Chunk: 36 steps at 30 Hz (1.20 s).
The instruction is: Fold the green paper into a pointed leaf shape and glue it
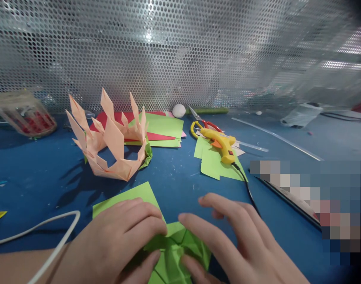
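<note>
A creased, partly folded piece of green paper (176, 256) lies close in front of me at the bottom of the head view. My left hand (127, 232) is closed on its left side, thumb and fingers gripping the paper. On the right side, my right hand (236, 236) holds it between thumb and index finger, with the other fingers lifted and apart. A flat green sheet (133, 196) lies on the table, partly hidden under my left hand. Beyond it stands a peach folded-paper crown (113, 138) with pointed tips and a bit of green paper at its side.
A yellow glue gun (220, 144) lies on green paper pieces (210, 165), beside red-handled scissors (208, 124). Stacked red and green sheets (162, 126) lie behind the crown. A jar (26, 116) stands far left. A white cable (59, 217) crosses my left forearm. Perforated metal (156, 59) bounds the back.
</note>
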{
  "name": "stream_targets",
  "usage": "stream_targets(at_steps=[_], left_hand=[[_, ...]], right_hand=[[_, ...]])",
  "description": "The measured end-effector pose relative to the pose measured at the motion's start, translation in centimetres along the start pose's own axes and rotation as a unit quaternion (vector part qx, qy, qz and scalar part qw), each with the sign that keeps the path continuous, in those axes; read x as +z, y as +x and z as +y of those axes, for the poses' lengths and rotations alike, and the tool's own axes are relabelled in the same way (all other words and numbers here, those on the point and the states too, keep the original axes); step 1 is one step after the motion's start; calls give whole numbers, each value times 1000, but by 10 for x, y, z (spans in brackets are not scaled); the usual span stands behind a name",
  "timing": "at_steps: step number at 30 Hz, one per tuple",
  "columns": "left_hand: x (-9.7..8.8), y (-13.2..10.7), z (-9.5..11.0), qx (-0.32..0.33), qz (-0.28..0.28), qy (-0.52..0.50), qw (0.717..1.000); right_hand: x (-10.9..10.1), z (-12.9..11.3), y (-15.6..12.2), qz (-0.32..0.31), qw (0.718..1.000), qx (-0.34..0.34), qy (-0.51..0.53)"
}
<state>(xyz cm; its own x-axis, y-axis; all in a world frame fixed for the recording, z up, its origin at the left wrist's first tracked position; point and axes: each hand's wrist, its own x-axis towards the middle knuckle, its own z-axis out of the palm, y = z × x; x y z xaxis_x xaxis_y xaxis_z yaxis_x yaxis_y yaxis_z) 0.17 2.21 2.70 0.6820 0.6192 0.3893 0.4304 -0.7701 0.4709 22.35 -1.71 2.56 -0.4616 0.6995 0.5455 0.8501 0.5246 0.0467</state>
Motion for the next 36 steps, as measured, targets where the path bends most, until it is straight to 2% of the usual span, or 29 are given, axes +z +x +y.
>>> stream_targets(at_steps=[3,7,11,14,19,23,29,31,33,36], left_hand=[[0,0,-1,8,-13,-11,1000],[-3,5,-2,8,-48,-50,998],[-7,9,-2,7,-87,-79,993],[-8,9,-1,-8,-98,-96,991],[-7,8,-2,-37,-61,-111,991],[-7,10,-3,-99,-31,-118,988],[-8,12,-5,-140,-19,-112,984],[-10,15,-5,-143,-38,-108,983],[-12,18,-5,-143,-52,-106,983],[-11,18,-7,-149,-19,-132,980]], right_hand=[[1,9,5,-80,991,18,103],[3,16,14,-163,952,61,251],[0,17,20,-177,904,109,373],[-1,17,22,-182,876,143,423],[1,18,20,-176,849,166,470],[2,15,19,-170,830,202,491],[11,13,19,-173,757,243,581],[13,13,19,-161,752,242,592],[13,14,19,-149,759,241,586],[10,16,21,-149,784,240,553]])
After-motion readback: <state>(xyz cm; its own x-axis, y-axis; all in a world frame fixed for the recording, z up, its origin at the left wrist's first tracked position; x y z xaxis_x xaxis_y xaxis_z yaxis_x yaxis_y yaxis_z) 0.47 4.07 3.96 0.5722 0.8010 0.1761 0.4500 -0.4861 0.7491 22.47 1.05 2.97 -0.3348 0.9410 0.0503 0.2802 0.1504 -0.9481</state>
